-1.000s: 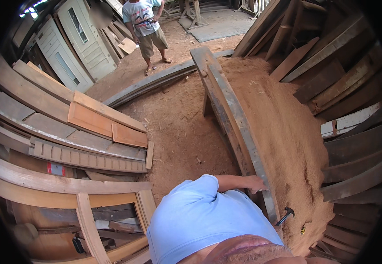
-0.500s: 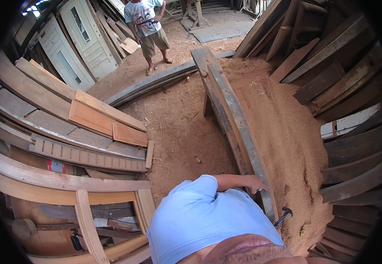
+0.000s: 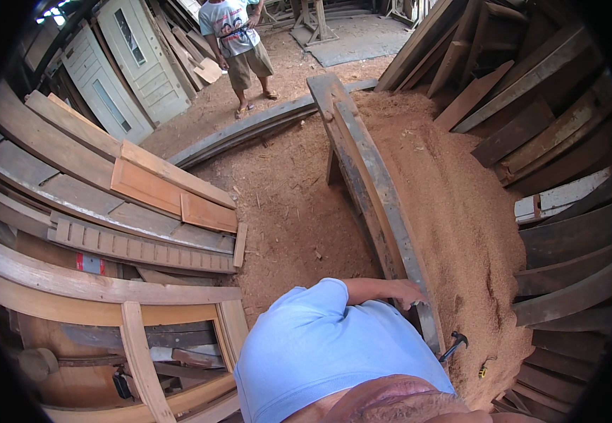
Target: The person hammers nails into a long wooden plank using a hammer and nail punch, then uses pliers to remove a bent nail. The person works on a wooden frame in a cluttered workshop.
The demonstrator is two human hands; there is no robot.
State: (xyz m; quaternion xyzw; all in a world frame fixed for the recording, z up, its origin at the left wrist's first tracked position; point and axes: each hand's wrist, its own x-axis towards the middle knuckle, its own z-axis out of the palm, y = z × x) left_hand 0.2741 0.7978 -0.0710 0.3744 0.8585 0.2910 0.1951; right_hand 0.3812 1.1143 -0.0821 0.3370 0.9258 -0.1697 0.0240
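My left hand [image 3: 406, 291] reaches across from the blue sleeve and rests on the near part of a long, narrow wooden bench [image 3: 382, 185]. Its fingers are closed near the bench edge, around something small and pale that I cannot make out. Just past the near end of the bench, a claw hammer [image 3: 455, 344] shows its dark head; its handle runs out of sight behind my blue shirt [image 3: 341, 345]. My right hand is not visible, so whether it holds the hammer is hidden.
Sawdust [image 3: 454, 233] covers the ground, with a small yellow-and-black object [image 3: 483, 370] on it. Wooden frames [image 3: 108, 292] and panels [image 3: 147, 185] stack at left; dark boards [image 3: 567, 233] lean at right. A beam [image 3: 249, 128] crosses the far ground, and a person [image 3: 237, 53] stands beyond it.
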